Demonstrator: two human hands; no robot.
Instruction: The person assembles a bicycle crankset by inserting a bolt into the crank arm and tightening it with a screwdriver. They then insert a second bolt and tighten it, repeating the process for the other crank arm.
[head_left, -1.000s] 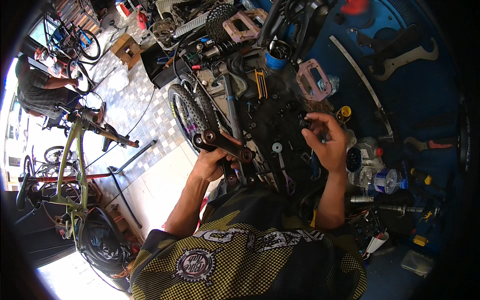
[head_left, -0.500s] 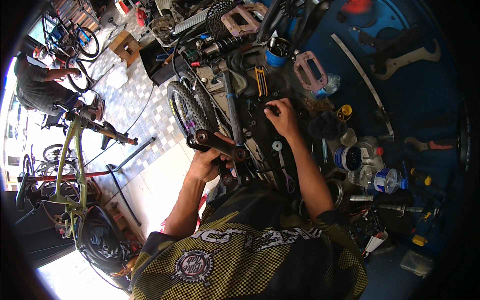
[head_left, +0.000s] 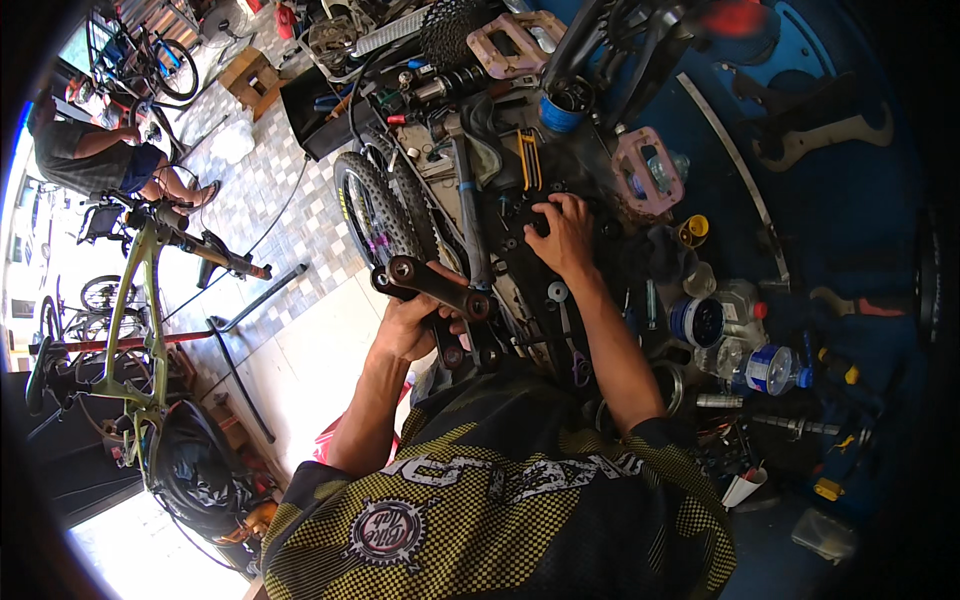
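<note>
Presently clamping the dark linkage (head_left: 440, 287) in the left hand (head_left: 405, 328), near tyres (head_left: 393, 215) edging the tiled floor (head_left: 310, 335); holding the right hand (head_left: 568, 238) well apart over the bench (head_left: 580, 160), parting its fingers near the yellow tool (head_left: 530, 160), not revealing any grip.

A shiny dark brown metal bike part (head_left: 442, 288) with rounded ends and round holes is held in the left hand (head_left: 408, 328). Its long arm slants down to the right. A small dark round piece (head_left: 510, 243) lies on the table (head_left: 840, 225), near the right hand (head_left: 564, 238).
</note>
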